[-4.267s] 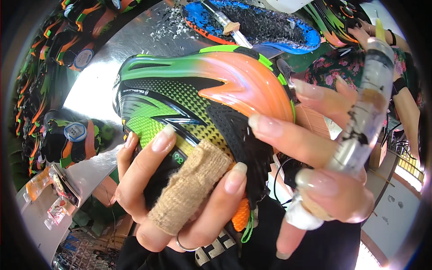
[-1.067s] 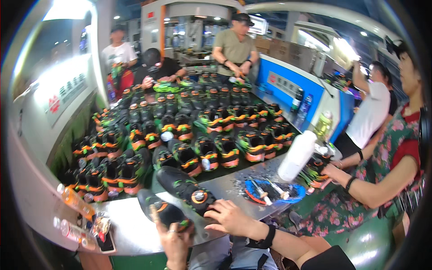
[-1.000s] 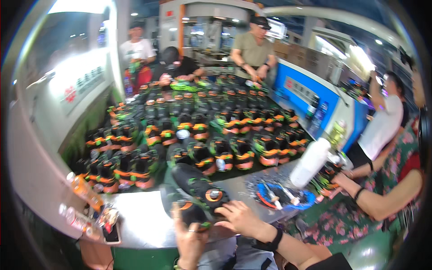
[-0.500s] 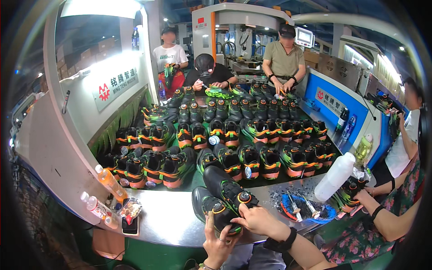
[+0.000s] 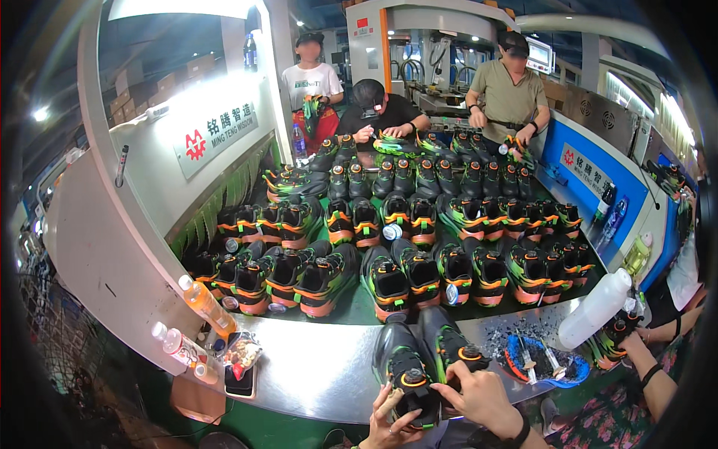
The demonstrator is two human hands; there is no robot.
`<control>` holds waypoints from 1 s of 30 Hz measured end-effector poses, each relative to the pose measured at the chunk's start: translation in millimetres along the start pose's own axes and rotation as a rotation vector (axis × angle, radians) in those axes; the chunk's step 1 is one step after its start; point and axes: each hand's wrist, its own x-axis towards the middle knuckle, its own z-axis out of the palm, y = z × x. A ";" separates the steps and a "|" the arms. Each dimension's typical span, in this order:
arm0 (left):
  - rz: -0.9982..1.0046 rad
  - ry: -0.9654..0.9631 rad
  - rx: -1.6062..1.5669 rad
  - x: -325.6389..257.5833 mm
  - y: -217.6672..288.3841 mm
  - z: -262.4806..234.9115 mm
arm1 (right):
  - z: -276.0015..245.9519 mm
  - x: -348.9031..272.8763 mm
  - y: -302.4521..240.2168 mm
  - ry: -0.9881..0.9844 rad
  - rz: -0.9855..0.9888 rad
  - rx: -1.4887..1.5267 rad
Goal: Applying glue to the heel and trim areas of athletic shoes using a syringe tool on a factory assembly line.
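At the near edge of the metal table, I have a pair of black sneakers with green and orange trim, toes pointing away from me. My left hand (image 5: 392, 420) grips the heel end of the left sneaker (image 5: 396, 352), thumb beside its round orange-ringed dial. On the right sneaker (image 5: 443, 337), my right hand (image 5: 482, 396) has its fingers bent at the collar, close to a similar dial. The fingertips partly hide behind the shoes. Just beyond stand several rows of matching sneakers (image 5: 389, 280), most with heels toward me.
A blue-rimmed tray (image 5: 574, 378) with black bits and two syringe-like tools lies right, beside a white bottle (image 5: 596, 308). An orange drink bottle (image 5: 207, 305) and a phone (image 5: 240, 383) are left. Co-workers handle shoes across the table; another's arms (image 5: 662, 352) reach in at right.
The scene has shifted rightward in the picture. The held sneakers have turned to point more straight away from me, and their heels are farther apart. My right hand now sits at the right shoe's collar.
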 end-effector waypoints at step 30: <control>0.016 -0.159 -0.152 6.6 -7.1 -5.4 | -2.6 5.6 -8.7 -0.353 0.257 0.105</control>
